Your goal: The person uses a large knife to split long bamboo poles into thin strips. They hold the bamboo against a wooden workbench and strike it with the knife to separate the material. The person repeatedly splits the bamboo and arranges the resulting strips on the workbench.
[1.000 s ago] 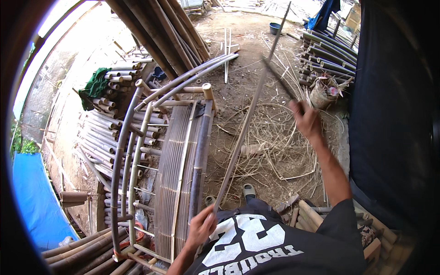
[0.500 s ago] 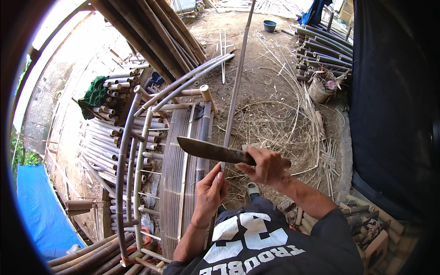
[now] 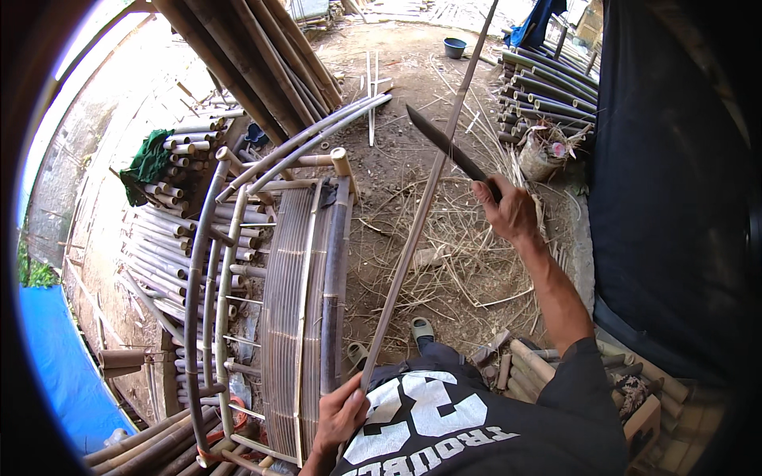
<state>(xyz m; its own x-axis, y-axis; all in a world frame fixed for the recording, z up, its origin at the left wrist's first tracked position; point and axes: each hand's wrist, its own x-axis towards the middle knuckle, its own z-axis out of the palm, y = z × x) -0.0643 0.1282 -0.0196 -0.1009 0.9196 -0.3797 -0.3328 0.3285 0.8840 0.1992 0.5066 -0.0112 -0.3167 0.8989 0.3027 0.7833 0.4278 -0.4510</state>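
A long, thin bamboo strip (image 3: pixel 414 226) slants from my waist up and away past the top of the picture. My left hand (image 3: pixel 343 411) is closed round its near end, close to my shirt. Out in front on the right, my right hand (image 3: pixel 509 211) grips the handle of a machete (image 3: pixel 446 145). The dark blade points up and left and meets or crosses the strip; whether it touches cannot be made out. Most of the machete's handle is hidden in my fist.
A bamboo bench (image 3: pixel 295 317) with a slatted seat stands close on my left. Cut bamboo poles (image 3: pixel 163 246) are stacked beyond it, with more green poles (image 3: pixel 552 87) at the far right. Shavings (image 3: pixel 444 246) litter the dirt floor. A dark sheet (image 3: pixel 675 222) hangs at right; a basin (image 3: pixel 454 47) sits far off.
My right hand and the machete have moved up and away along the strip. My left hand has dropped toward my waist with the strip, whose far end has swung right.
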